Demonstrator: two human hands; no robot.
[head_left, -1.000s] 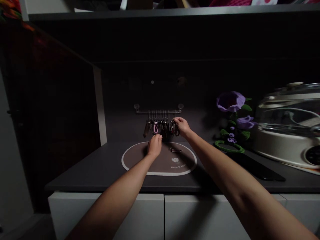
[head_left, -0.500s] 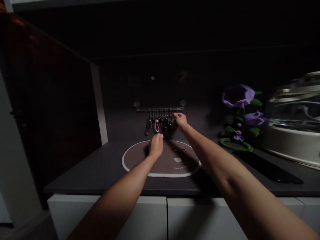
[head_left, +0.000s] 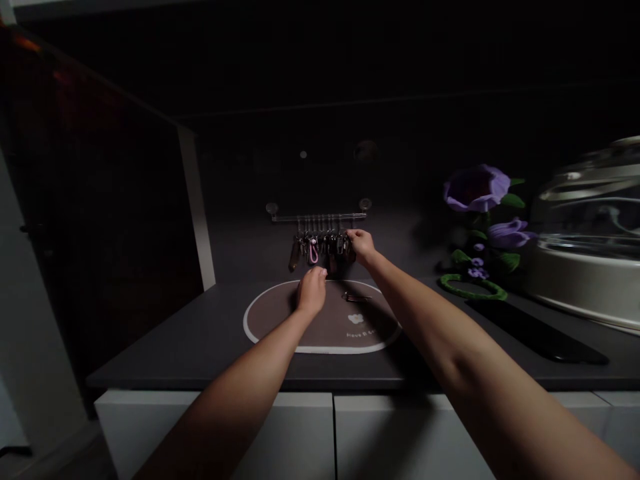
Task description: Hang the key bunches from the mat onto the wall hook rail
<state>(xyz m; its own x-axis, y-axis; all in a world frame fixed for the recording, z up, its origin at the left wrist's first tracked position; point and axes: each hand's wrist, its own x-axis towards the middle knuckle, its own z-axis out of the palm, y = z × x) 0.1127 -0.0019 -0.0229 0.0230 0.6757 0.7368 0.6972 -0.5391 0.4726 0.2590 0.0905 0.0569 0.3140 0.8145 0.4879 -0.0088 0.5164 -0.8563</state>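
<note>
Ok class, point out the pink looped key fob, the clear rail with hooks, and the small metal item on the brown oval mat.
Pink looped key fob (head_left: 313,253): head view, middle of the loop.
Clear rail with hooks (head_left: 316,217): head view, middle of the bar.
Small metal item (head_left: 357,297): head view, its middle.

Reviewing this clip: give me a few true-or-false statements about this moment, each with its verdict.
1. The right hand touches the rightmost bunch of keys hanging from the wall rail. True.
2. The left hand grips the wall rail. False: it is well below the rail, over the oval mat.
3. A small metal item lies on the oval mat. True.
4. The purple flowers stand left of the keys. False: they stand to the right.
</note>
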